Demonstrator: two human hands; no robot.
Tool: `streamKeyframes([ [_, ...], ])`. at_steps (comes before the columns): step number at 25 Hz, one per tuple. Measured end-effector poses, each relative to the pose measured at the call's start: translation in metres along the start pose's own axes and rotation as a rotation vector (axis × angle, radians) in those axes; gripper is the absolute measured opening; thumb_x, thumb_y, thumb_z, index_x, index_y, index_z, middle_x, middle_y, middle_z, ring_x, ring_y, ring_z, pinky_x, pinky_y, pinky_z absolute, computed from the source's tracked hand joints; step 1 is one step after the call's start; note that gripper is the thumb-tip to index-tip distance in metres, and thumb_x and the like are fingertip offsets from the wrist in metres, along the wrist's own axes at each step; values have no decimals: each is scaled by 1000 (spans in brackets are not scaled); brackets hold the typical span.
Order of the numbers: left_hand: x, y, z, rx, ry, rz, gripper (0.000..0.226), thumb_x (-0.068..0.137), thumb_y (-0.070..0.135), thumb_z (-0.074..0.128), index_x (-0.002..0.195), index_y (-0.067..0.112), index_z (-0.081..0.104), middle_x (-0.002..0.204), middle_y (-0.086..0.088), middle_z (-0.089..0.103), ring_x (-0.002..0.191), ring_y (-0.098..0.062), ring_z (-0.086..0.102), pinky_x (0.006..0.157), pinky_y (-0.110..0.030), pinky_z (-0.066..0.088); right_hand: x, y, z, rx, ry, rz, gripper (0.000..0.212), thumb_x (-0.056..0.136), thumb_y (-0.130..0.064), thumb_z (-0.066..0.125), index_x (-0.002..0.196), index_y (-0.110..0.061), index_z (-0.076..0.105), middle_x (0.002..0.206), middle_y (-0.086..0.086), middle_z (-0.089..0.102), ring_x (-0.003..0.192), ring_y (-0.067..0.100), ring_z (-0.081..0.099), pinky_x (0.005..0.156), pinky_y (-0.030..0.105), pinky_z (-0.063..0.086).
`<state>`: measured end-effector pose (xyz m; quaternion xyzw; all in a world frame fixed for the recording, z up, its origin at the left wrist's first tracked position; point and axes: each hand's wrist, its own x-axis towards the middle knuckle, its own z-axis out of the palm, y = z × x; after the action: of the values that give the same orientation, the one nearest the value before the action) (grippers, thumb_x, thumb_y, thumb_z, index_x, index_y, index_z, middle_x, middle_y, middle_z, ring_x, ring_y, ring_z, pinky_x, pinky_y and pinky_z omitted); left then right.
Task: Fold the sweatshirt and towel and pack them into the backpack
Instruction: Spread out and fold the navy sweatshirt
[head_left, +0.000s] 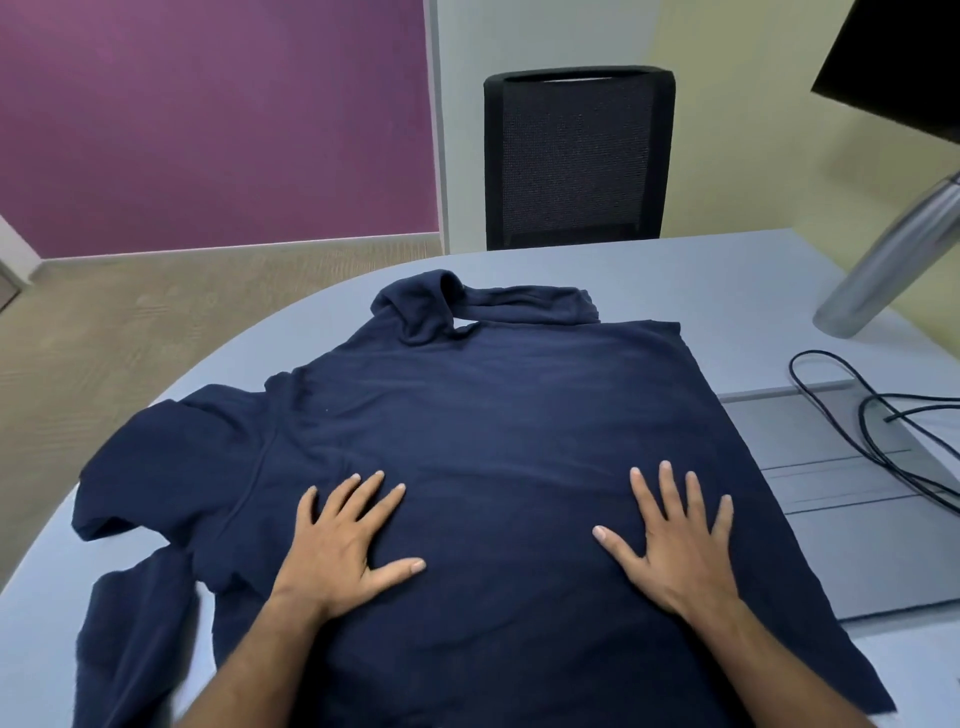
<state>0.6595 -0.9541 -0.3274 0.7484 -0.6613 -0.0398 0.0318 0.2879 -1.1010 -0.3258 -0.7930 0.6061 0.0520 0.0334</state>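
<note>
A navy blue sweatshirt (493, 415) lies spread flat on the pale blue table (727, 280). One sleeve is bunched at the far edge, and another hangs toward the near left edge. My left hand (348, 540) presses flat on the cloth left of centre, fingers straight and spread. My right hand (675, 540) presses flat on the cloth right of centre, fingers also spread. No towel or backpack is in view.
A black mesh office chair (576, 156) stands beyond the far table edge. At the right sit a grey flat pad (841, 545), black cables (883, 431) and a silver monitor arm (893, 254) holding a dark screen (904, 57). The table's rounded edge curves along the left.
</note>
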Motion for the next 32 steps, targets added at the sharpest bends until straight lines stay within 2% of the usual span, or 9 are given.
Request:
streamKeyframes([
  [3,-13,-6,5,16,-56,-15,109,69,100,31,158,39,15,166,9,3,154,-17,2,120,-58,-4,11,7,-12,49,-143,-39,115,63,-102,16,150,-36,-22,158,-2,-31,148,29,-26,113,61,-15],
  [5,-24,-8,0,56,-54,21,108,71,98,34,156,32,31,164,2,23,152,-22,18,118,-63,11,13,18,-22,153,-216,-123,124,58,-103,30,150,-38,-21,155,-6,-33,147,22,-29,114,56,-17],
  [8,-53,-14,-1,24,152,37,89,82,85,40,141,20,57,147,-2,54,139,-27,43,112,-62,28,-12,43,-19,322,31,-223,115,69,-94,40,158,-25,14,166,-1,1,152,13,-8,123,44,-2],
  [11,-81,-15,-2,20,289,-61,78,81,74,46,129,16,67,139,-2,61,133,-29,49,111,-62,30,-51,58,-3,270,179,-199,98,81,-83,36,148,-12,40,159,8,31,150,23,20,122,47,14],
  [16,-123,-13,-7,-59,143,-303,86,79,80,39,138,20,60,149,-4,51,141,-29,40,114,-59,24,-89,63,4,170,173,-48,100,84,-82,21,133,-4,59,144,15,52,136,33,44,114,52,32],
  [19,-156,-11,-2,-129,9,-559,104,73,95,20,158,35,24,166,-5,18,151,-31,17,118,-57,11,-104,68,8,127,71,-27,103,83,-84,17,141,-7,51,149,12,47,141,30,38,116,51,28],
  [23,-184,0,-13,-201,-146,-946,110,62,102,5,154,46,-17,167,3,-16,153,-29,-12,114,-68,-5,-107,72,11,11,-95,-15,105,80,-87,4,157,-15,14,164,7,14,152,25,10,120,52,12],
  [27,-184,6,-25,-335,-229,-999,111,63,102,9,154,44,-16,165,6,-22,152,-27,-19,110,-74,-7,-101,66,-5,-84,-203,33,101,76,-87,-2,153,-24,-20,164,0,-20,151,21,-16,121,54,1],
  [32,-191,28,-33,-275,-118,-844,99,77,93,18,157,35,11,166,4,9,153,-22,2,113,-69,4,-109,38,-27,-177,-113,-14,86,92,-73,24,158,-23,1,166,6,7,152,28,6,118,56,14],
])
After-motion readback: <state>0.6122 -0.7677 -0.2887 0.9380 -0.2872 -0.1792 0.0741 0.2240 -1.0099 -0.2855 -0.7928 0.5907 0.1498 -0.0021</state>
